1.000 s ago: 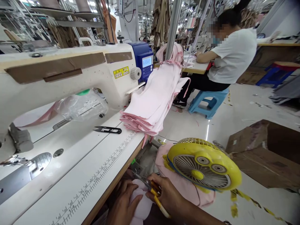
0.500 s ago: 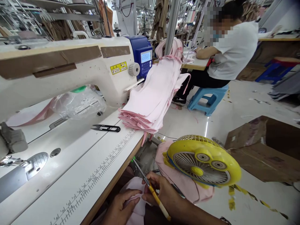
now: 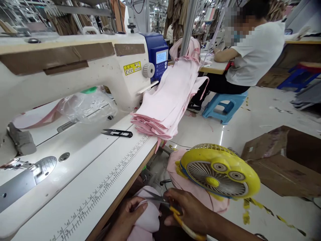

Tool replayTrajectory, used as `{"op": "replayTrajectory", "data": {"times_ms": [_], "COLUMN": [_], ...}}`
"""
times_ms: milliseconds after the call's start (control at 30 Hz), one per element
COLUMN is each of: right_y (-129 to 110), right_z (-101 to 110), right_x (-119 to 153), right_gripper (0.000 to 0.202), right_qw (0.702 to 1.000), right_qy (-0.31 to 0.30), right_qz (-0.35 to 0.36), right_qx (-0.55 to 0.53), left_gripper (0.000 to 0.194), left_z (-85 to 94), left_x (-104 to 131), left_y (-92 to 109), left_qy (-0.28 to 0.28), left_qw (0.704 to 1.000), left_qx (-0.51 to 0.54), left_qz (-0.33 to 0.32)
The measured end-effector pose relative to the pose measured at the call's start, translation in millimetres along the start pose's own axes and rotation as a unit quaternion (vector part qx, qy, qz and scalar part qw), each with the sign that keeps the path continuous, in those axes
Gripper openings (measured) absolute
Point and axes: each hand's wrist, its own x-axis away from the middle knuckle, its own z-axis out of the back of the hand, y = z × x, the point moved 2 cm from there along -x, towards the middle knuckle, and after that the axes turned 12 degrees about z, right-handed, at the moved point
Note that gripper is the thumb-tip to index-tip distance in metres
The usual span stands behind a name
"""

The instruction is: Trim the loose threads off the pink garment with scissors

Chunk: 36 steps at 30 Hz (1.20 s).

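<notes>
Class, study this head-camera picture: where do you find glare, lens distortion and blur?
Head view: glare streaks the glossy floor beside the yellow fan; wide-angle distortion bends the sewing machine and the table edge; the seated person's face is pixelated; the right hand with its scissors looks slightly soft at the frame's bottom.

The pink cloth [image 3: 150, 214] is a soft, pale piece bunched up low down, just past the near edge of the sewing table. Its top bulges into a rounded fold, and the rest hangs out of view at the bottom. The scissors [image 3: 173, 211] have yellow handles and thin metal blades, lying nearly level, tips pointing left and sitting right at the top of that fold.
</notes>
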Motion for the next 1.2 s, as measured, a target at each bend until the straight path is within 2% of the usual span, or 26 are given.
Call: {"op": "replayTrajectory", "data": {"times_ms": [100,267,667,900,1200], "right_y": [5.0,7.6,20.5,29.4,15.6], "right_z": [4.7,-4.6,-10.3,-6.4,2.4], "right_x": [11.7,14.7,18.6,22.8,7.8], "right_gripper": [0.050,0.049,0.043,0.044,0.052], "right_qw": [0.999,0.997,0.996,0.992,0.983], "right_qy": [-0.013,-0.036,-0.057,-0.074,-0.080], "right_qz": [-0.003,-0.011,-0.029,-0.019,0.036], "right_qx": [0.047,0.066,0.061,0.096,0.162], "left_gripper": [0.051,0.048,0.046,0.048,0.040], "left_z": [-0.1,1.5,3.5,4.8,9.4], "left_x": [1.0,1.9,-0.4,-8.0,-15.0], "left_y": [6.2,10.3,5.9,-7.9,-12.9], "left_qy": [-0.005,-0.006,-0.016,-0.025,-0.018], "left_qw": [1.000,1.000,0.999,0.999,0.997], "left_qx": [0.008,-0.001,-0.012,-0.025,-0.066], "left_qz": [-0.018,-0.028,-0.027,-0.030,-0.031]}}
